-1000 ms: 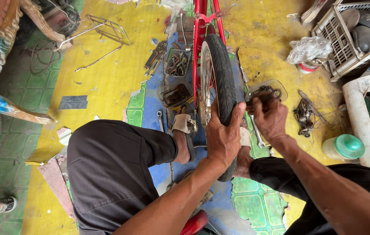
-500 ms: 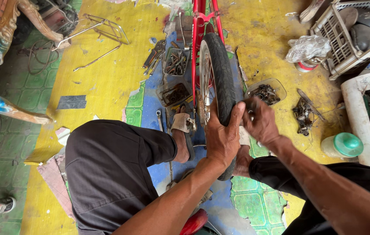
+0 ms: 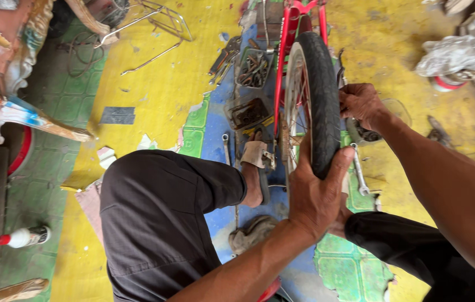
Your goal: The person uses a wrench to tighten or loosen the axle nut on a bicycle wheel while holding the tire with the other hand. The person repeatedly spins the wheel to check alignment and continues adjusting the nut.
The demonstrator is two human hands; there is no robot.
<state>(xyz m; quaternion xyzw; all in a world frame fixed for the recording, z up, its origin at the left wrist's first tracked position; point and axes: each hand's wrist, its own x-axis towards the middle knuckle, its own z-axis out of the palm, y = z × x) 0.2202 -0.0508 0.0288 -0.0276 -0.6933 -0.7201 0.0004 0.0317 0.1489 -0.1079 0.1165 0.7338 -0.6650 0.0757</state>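
Observation:
A bicycle wheel with a black tyre (image 3: pixel 320 95) and a spoked rim (image 3: pixel 294 112) stands upright in a red frame (image 3: pixel 285 45) in front of me. My left hand (image 3: pixel 317 198) grips the near lower part of the tyre, thumb on its right side. My right hand (image 3: pixel 362 105) is pressed against the right side of the tyre, fingers curled at its edge. I cannot see whether it holds anything. My legs in dark trousers (image 3: pixel 153 218) are spread on either side of the wheel.
Small trays of rusty tools and parts (image 3: pixel 253 68) lie on the blue and yellow floor left of the wheel. A spanner (image 3: pixel 358 176) and a clear bowl (image 3: pixel 377 126) lie to the right. A white plastic bag (image 3: pixel 454 55) sits far right, a spray bottle (image 3: pixel 24 237) at left.
My right hand has moved from the bowl of parts on the floor over to the tyre's right side. My left hand has kept its grip on the tyre. The view has come closer.

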